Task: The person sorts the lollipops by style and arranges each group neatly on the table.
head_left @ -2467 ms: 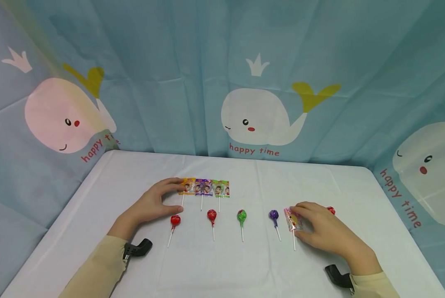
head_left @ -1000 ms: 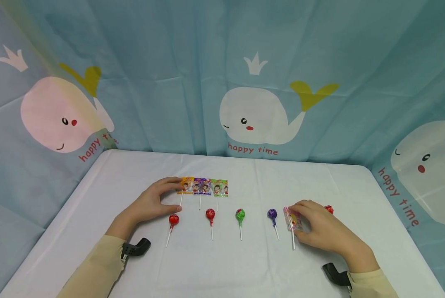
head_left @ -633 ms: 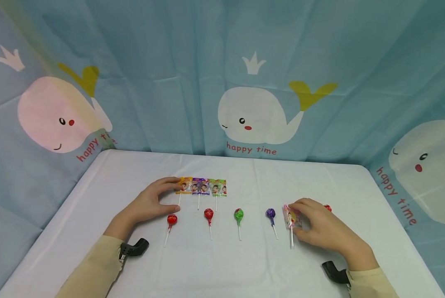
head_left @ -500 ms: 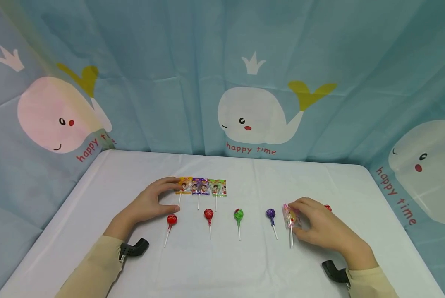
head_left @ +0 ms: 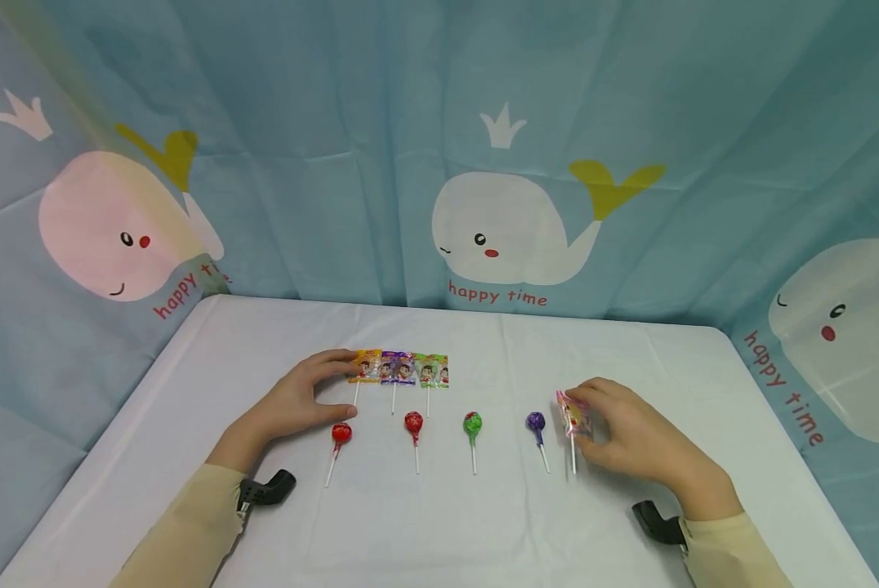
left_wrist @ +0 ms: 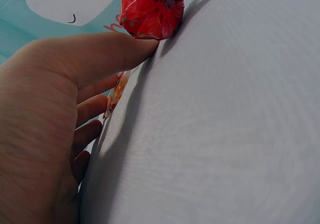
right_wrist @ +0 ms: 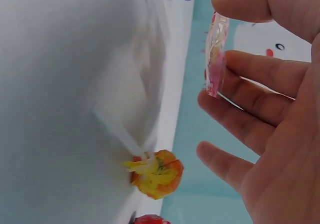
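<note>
My right hand pinches a flat lollipop in a pink wrapper between thumb and fingers, its white stick pointing down. The right wrist view shows this lollipop edge-on, raised above the white cloth. My left hand rests on the table with relaxed fingers, the tips at the left edge of a flat orange-wrapped lollipop. Purple and green flat lollipops lie beside that one in a row. A round red lollipop lies just below the left thumb.
Round lollipops, red, green and purple, lie in a front row. Beyond my right hand are a yellow-orange round lollipop and a red one, both hidden in the head view. A whale-print curtain stands behind the table.
My right hand has raised the pink lollipop slightly and moved a little away from me; its stick now shows a separate shadow. The left hand stays in place.
</note>
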